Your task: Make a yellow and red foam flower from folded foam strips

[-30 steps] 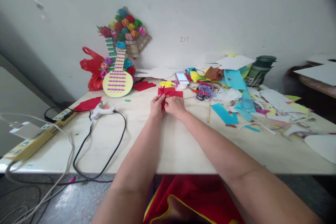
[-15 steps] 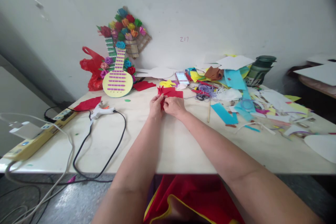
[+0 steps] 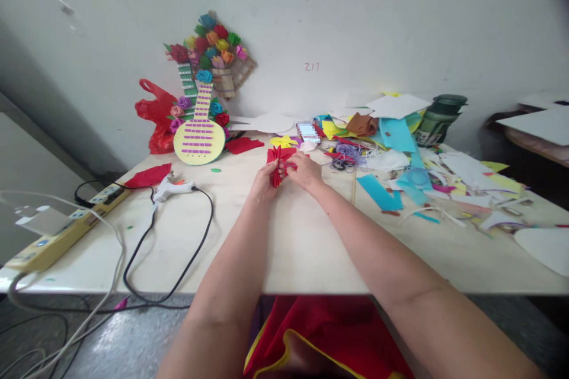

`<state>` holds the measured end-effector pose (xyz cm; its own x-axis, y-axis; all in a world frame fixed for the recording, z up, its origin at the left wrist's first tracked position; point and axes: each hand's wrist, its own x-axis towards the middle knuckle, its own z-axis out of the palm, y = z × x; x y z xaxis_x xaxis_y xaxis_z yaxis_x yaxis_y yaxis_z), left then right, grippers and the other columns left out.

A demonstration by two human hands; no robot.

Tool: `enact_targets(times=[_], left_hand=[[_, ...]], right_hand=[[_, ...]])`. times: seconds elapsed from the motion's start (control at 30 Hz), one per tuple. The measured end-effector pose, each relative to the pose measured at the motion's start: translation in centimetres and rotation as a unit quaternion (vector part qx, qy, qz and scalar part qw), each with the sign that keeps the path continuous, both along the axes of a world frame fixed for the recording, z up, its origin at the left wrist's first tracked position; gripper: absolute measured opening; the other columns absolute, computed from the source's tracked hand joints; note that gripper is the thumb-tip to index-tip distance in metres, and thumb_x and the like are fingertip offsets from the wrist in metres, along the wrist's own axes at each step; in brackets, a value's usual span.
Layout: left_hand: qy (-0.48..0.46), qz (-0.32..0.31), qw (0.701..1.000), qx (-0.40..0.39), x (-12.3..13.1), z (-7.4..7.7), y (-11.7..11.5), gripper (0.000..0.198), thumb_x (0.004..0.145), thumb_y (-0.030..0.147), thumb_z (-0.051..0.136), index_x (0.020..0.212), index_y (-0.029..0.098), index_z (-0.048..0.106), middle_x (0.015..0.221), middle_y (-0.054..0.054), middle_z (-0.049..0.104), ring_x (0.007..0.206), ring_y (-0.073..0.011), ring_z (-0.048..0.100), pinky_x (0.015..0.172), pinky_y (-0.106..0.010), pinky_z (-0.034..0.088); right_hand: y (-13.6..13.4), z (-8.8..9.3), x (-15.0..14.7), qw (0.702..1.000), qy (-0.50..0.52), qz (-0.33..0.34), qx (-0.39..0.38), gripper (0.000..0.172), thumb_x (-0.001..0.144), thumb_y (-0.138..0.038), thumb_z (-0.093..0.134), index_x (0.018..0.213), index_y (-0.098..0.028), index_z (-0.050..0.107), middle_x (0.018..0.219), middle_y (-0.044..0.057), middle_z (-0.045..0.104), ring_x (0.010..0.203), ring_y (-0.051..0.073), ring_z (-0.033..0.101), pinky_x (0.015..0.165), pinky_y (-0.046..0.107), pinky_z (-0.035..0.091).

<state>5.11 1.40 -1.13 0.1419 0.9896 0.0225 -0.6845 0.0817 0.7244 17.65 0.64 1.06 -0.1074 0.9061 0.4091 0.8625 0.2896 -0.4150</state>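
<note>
Between my hands is a piece of red crepe paper [image 3: 276,167], gathered into narrow upright folds. My left hand [image 3: 265,179] is closed on the left side of the folds, with the thumb and fingers pinching them. My right hand [image 3: 306,172] pinches the right part of the same paper, its fingers curled. Part of the red paper behind the fingers is hidden. Just beyond lie a yellow paper scrap [image 3: 283,141] and a phone with a blurred screen [image 3: 308,131].
A white glue gun [image 3: 173,188] with a black cord lies left, near a yellow power strip [image 3: 66,231]. Behind stands a yellow paper lute [image 3: 199,141] with paper flowers. Paper scraps [image 3: 466,169], purple yarn [image 3: 351,154] and a green bottle [image 3: 442,120] are on the right.
My right hand has shifted slightly right and up from the left hand. The folds of the red paper now stand more tightly bunched between my hands.
</note>
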Motion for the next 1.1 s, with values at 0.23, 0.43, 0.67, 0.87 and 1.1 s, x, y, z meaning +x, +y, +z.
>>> enact_targets(times=[0.23,0.43,0.67,0.87,1.1], left_hand=[[-0.025,-0.066,0.997,-0.024,0.0,0.6,-0.7,0.006,0.077,0.012,0.053,0.073,0.009,0.056,0.061,-0.003,0.053,0.049,-0.0047,0.046,0.047,-0.014,0.041],[-0.024,-0.085,0.996,-0.012,-0.1,0.6,-0.7,0.005,0.079,0.012,0.054,0.075,0.009,0.056,0.063,-0.003,0.052,0.05,-0.0041,0.045,0.046,-0.013,0.04],[-0.003,-0.089,0.996,0.014,-0.2,0.2,-0.5,0.006,0.076,0.014,0.062,0.077,0.01,0.057,0.062,-0.001,0.051,0.049,-0.0029,0.044,0.045,-0.012,0.037],[0.033,-0.065,0.997,0.008,-0.1,0.1,-0.4,0.012,0.074,0.018,0.065,0.072,0.01,0.057,0.061,-0.001,0.053,0.049,-0.003,0.046,0.046,-0.013,0.037],[0.068,-0.044,0.996,0.022,0.0,-0.4,-0.3,0.016,0.071,0.02,0.069,0.07,0.009,0.056,0.06,-0.001,0.054,0.049,-0.0033,0.046,0.048,-0.015,0.037]], right_hand=[[1.2,-0.5,0.4,0.998,0.041,0.025,-0.034,0.02,0.075,-0.028,0.051,0.083,-0.025,0.069,0.097,0.001,0.068,0.098,0.021,0.054,0.073,0.03,0.042],[1.8,-0.8,0.7,0.946,0.287,0.087,-0.121,0.012,0.074,-0.022,0.055,0.073,-0.016,0.066,0.069,0.001,0.065,0.055,0.01,0.051,0.05,0.022,0.039],[0.9,0.3,1.2,0.869,0.42,0.149,-0.217,0.005,0.07,-0.013,0.056,0.072,-0.014,0.06,0.052,-0.003,0.056,0.04,0.007,0.044,0.035,0.018,0.027],[1.3,-0.1,1.3,0.947,0.28,0.132,-0.08,0.01,0.068,-0.024,0.063,0.07,-0.015,0.066,0.068,0.002,0.067,0.062,0.011,0.057,0.059,0.022,0.044],[1.7,-0.4,1.6,0.989,0.094,0.113,0.027,0.016,0.074,-0.029,0.058,0.073,-0.021,0.072,0.076,0.001,0.071,0.071,0.013,0.06,0.063,0.023,0.04]])
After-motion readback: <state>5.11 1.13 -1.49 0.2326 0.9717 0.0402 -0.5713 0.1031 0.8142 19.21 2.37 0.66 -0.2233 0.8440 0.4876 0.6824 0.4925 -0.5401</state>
